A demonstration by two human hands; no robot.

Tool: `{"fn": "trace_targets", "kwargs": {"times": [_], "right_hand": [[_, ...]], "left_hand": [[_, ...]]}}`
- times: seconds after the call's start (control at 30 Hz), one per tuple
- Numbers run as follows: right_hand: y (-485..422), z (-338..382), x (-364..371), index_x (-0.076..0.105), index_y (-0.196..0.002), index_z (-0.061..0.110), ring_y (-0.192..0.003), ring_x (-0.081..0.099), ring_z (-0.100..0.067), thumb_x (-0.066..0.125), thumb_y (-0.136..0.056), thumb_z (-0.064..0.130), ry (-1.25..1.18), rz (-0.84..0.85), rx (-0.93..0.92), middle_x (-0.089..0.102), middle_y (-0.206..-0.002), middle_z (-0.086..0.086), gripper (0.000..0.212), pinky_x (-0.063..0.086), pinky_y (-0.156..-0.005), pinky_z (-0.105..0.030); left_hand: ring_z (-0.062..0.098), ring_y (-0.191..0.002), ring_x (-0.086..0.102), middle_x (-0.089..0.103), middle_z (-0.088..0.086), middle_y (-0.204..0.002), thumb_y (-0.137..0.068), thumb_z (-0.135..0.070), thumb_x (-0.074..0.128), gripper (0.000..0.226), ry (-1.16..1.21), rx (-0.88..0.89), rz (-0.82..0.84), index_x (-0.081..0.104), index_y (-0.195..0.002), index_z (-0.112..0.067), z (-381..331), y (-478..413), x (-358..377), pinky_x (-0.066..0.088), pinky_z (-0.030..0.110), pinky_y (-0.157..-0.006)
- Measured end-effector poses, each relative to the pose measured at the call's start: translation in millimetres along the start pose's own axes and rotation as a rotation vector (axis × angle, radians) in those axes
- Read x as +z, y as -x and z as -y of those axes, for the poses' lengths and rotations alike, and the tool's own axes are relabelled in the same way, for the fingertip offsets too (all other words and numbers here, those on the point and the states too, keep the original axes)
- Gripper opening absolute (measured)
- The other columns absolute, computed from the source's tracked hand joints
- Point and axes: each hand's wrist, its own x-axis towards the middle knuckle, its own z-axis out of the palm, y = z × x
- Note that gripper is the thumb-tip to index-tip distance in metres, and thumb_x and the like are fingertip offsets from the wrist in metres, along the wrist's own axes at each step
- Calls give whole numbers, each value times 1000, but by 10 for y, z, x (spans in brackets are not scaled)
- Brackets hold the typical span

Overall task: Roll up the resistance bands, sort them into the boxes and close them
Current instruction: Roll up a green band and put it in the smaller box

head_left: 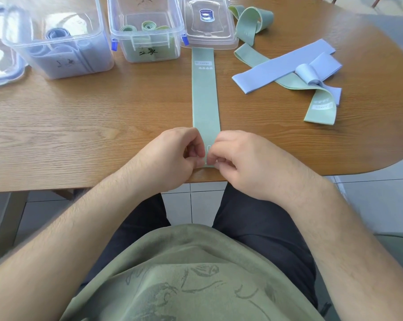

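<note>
Both hands are down at the near edge of the table (80, 126), close together. The left hand (172, 156) and the right hand (239, 161) each have fingers curled in, pinching the near end of the green band (205, 100). It lies flat and straight, running away from me toward the boxes.

I read this as the very start of a roll: the end is nipped but no coil shows yet. Next I'd want that first fold tight and square, then an even roll forward with both edges in line, or it will cone.

Round the table now. Far left, the blue-band box (98, 54) is open, with blue bands inside. Next to it is the green-band box (147, 39), also open, with a few green rolls already in. That's where this one belongs. Its far end stops just short of that box and the clear lid (208, 22) lying beside it, so the rolling lane looks free.

Off to the right, well apart from my hands, is the loose pile: a long blue band (277, 68) lying over a flat green band (321, 110), a half-coiled blue band (309, 74), and a looped green band (251, 24) behind. Plenty left to roll, and both boxes are yet to be closed.
</note>
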Motion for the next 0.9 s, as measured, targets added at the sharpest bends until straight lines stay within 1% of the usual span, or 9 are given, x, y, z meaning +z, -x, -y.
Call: {"fn": "trace_targets", "kwargs": {"times": [0.13, 0.27, 0.33, 0.47, 0.6, 0.7, 0.8, 0.87, 0.9], "right_hand": [[11, 47, -19, 69, -97, 17, -85, 49, -10, 55, -95, 7, 0, -9, 33, 58, -92, 6, 18, 40, -74, -25], [12, 52, -25, 71, -105, 18, -97, 52, -12, 52, -99, 13, 16, 26, 65, 60, -101, 5, 20, 42, -83, -26], [12, 68, -13, 71, -107, 17, -103, 48, -14, 51, -101, 13, 50, 24, 51, 59, -103, 4, 22, 41, -87, -27], [15, 118, -24, 72, -109, 17, -105, 44, -16, 49, -102, 14, 88, 19, 60, 56, -104, 3, 24, 44, -90, -34], [5, 151, -78, 69, -112, 20, -109, 48, -14, 47, -100, 16, 115, 77, 81, 57, -106, 6, 25, 40, -90, -26], [5, 158, -93, 69, -111, 21, -108, 49, -13, 48, -99, 16, 125, 85, 89, 57, -103, 8, 25, 40, -90, -25], [11, 148, -91, 69, -112, 21, -109, 50, -12, 47, -99, 15, 124, 85, 99, 58, -104, 9, 26, 41, -92, -26], [19, 147, -88, 69, -113, 20, -109, 50, -13, 47, -99, 14, 123, 82, 97, 58, -103, 8, 26, 42, -93, -29], [22, 146, -83, 69, -112, 20, -109, 50, -14, 48, -99, 14, 123, 80, 94, 59, -104, 7, 26, 43, -93, -30]], "left_hand": [[-7, -71, 47, 55, -13, -79, -89, -16, 70, 17, -1, 4, 1, 58, -84, -26, 2, 11, -4, 35, 9, -61], [-5, -72, 47, 55, -13, -80, -89, -15, 69, 17, -9, 3, -1, 58, -84, -27, -6, 8, -10, 35, 9, -62], [-7, -72, 47, 54, -13, -79, -90, -15, 69, 17, -9, -2, 2, 58, -84, -27, -12, 9, -17, 36, 8, -62], [-9, -73, 46, 53, -13, -79, -90, -15, 69, 18, -7, -8, 13, 58, -84, -27, -14, 9, -16, 35, 7, -62], [-9, -72, 46, 53, -13, -78, -89, -13, 69, 19, -3, -4, 21, 58, -83, -27, -14, 0, -13, 35, 8, -63], [-8, -73, 46, 52, -13, -78, -89, -13, 70, 21, 0, 5, 22, 57, -81, -28, -1, 1, -20, 35, 9, -63], [2, -80, 48, 53, -13, -82, -88, -15, 71, 22, -40, 44, -36, 58, -80, -30, 7, 30, 12, 35, 15, -67], [13, -86, 48, 53, -12, -85, -88, -12, 71, 15, -112, 98, -140, 65, -82, -25, -14, 67, 78, 41, 27, -74], [18, -86, 50, 54, -9, -86, -87, -9, 70, 13, -146, 138, -189, 69, -83, -21, -18, 87, 119, 44, 33, -74]]}}
